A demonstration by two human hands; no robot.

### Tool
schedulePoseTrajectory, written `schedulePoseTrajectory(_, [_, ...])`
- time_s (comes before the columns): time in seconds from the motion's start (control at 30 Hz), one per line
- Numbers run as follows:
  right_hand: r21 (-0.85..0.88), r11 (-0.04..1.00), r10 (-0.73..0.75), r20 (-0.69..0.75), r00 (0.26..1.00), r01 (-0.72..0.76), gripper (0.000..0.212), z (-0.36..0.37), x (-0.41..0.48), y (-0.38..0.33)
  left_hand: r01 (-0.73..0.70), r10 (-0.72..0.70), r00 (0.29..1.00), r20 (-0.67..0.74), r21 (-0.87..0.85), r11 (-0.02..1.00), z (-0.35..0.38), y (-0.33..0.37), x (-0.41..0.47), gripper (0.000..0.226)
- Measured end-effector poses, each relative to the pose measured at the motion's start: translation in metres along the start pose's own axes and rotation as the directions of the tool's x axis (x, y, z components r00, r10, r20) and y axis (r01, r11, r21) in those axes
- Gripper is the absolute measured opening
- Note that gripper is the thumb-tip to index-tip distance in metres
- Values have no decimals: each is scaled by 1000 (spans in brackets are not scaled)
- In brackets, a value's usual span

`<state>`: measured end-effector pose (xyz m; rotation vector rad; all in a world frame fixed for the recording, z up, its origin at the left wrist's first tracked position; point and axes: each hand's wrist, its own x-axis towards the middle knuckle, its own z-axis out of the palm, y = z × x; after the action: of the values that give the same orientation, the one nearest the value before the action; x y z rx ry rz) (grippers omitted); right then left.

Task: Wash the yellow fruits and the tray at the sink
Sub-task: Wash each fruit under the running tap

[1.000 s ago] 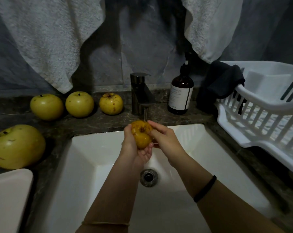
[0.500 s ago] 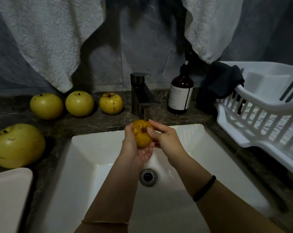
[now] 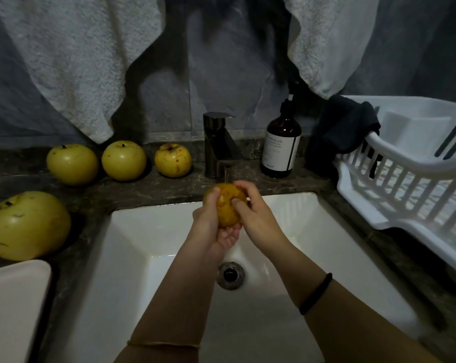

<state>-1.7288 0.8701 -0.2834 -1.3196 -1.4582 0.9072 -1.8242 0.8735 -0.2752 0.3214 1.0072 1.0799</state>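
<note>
A: The left hand is cupping the orange-yellow fruit from below, thumb lying up its left side; the right hand is curling over the top, thumb pressing on the face towards us; both are holding it directly under the faucet, in the thin stream.

B: What is changing?

A: The fruit is turning; a second ago a dark pit at its end was facing up, and now that end is hiding under the right hand; I am reading this as a rub working round the skin, so this fruit is probably nearing rinsed.

B: And going outward?

A: The sink is lying in front of the faucet, below the hands; its drain is showing under the wrists.

B: Counting?

A: Five yellow fruits: the one in hand; three sitting in a row left of the faucet, the nearest fruit, the middle fruit and the farthest fruit; one larger fruit lying further left and closer to us; I cannot tell which are washed. One white tray, if the pale slab is that, waiting furthest left. One brown pump bottle standing just right of the faucet; one dark cloth and one white rack sitting beyond it; two pale towels, the left towel and the right towel, hanging above.
</note>
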Motion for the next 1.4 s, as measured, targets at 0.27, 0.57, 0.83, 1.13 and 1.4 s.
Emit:
schedulePoseTrajectory(0.27, [239, 963, 103, 98, 990, -124, 31, 0, 1, -6, 105, -106, 992, 73, 18, 994, -1, 2, -8, 60])
schedulePoseTrajectory(0.57, [288, 935, 180, 125, 976, -209, 47, -4, 1, -5, 144, -150, 985, 91, 64, 987, -1, 1, -8, 77])
schedulePoseTrajectory(0.83, [199, 958, 206, 33, 978, -208, 49, -1, 2, -7, 146, -150, 986, 73, 64, 987, 1, 0, -8, 74])
schedulePoseTrajectory(1.13, [88, 976, 207, -81, 975, -200, 55, 7, 3, 1, -5, -13, 997, 71, 240, 971, -1, -5, -1, 86])
schedulePoseTrajectory(1.4, [12, 971, 237, -163, 958, -239, 66, 1, 3, 1, -59, 29, 997, 78, 421, 905, 1, -7, -1, 82])
